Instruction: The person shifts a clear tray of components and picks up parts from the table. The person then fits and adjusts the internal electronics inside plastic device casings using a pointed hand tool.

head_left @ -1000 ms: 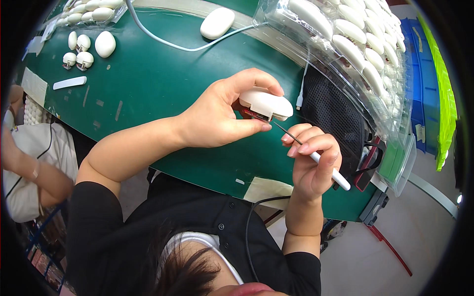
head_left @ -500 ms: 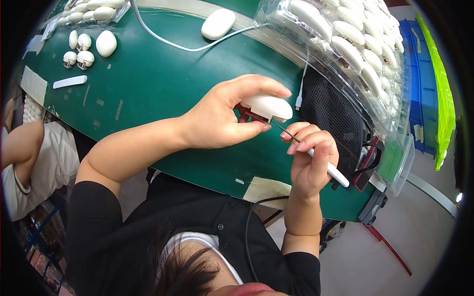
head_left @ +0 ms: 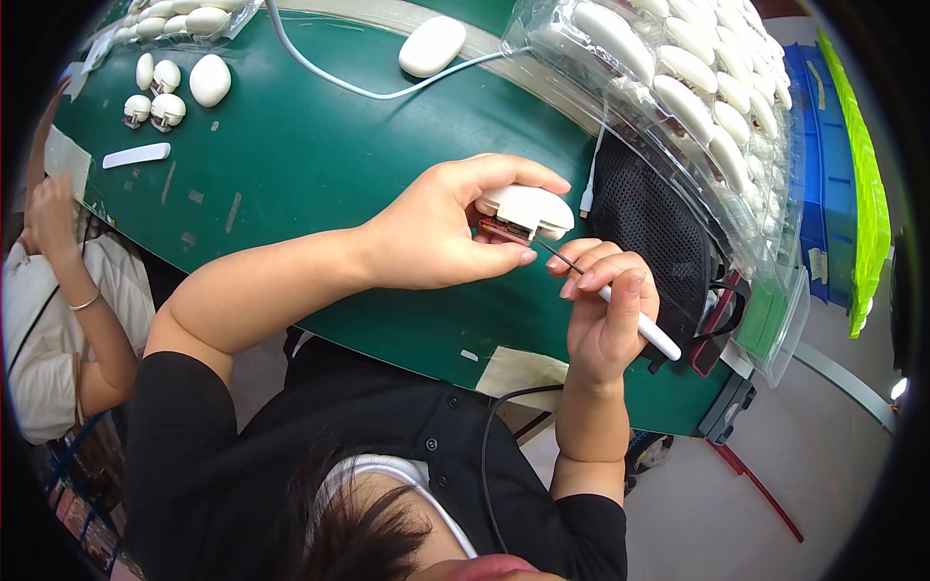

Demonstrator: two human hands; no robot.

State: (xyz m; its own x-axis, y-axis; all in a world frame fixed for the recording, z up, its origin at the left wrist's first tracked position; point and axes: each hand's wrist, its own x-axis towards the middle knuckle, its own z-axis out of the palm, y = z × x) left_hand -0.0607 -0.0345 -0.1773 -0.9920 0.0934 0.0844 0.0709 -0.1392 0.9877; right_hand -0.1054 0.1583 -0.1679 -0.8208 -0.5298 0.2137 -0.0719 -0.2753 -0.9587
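Mouse shell [head_left: 528, 209] sits gripped in left hand [head_left: 441, 237] fingertips.

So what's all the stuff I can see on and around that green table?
mouse shell: one, white, held in the left hand above the table's near edge
pen-like tool: one, white with a thin dark tip, in the right hand, tip at the shell's underside
corded mouse: one, white, far side of the table
loose shells: about five, white, far left corner
clear tray: one, rows of white shells, right
table: one, green
black mesh pad: one, beside the tray
co-worker's arm: one, far left
left hand: one, gripping the shell
right hand: one, gripping the tool
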